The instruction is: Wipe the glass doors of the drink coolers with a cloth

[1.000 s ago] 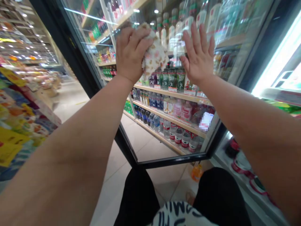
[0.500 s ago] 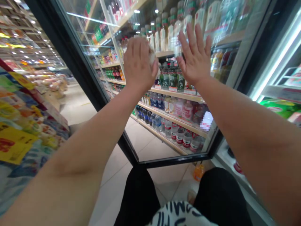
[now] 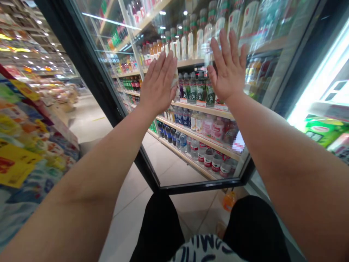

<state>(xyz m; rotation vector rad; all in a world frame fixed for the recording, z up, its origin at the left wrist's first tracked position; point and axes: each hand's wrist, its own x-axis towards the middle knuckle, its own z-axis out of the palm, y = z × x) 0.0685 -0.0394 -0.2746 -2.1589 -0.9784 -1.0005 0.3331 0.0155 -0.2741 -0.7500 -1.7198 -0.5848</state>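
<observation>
A framed glass door [image 3: 169, 167] stands in front of me, swung out at an angle. My left hand [image 3: 159, 82] presses a pale, crumpled cloth [image 3: 175, 79] against the pane; only the cloth's right edge shows beside the thumb, the rest lies under the palm. Its fingers are stretched upward and close together. To the right, my right hand [image 3: 228, 69] rests with its palm toward the same glass, fingers spread, holding nothing.
Through the glass appear shelves [image 3: 201, 136] with many drink bottles. On the left is a display of colourful packages [image 3: 35, 134] beside the aisle. A lit cooler with green packs [image 3: 317, 127] stands at the right. An orange object [image 3: 229, 201] is near the floor below the door.
My left hand has shifted slightly left and down on the glass with the cloth, and its fingers have straightened upward. My right hand stays in nearly the same place.
</observation>
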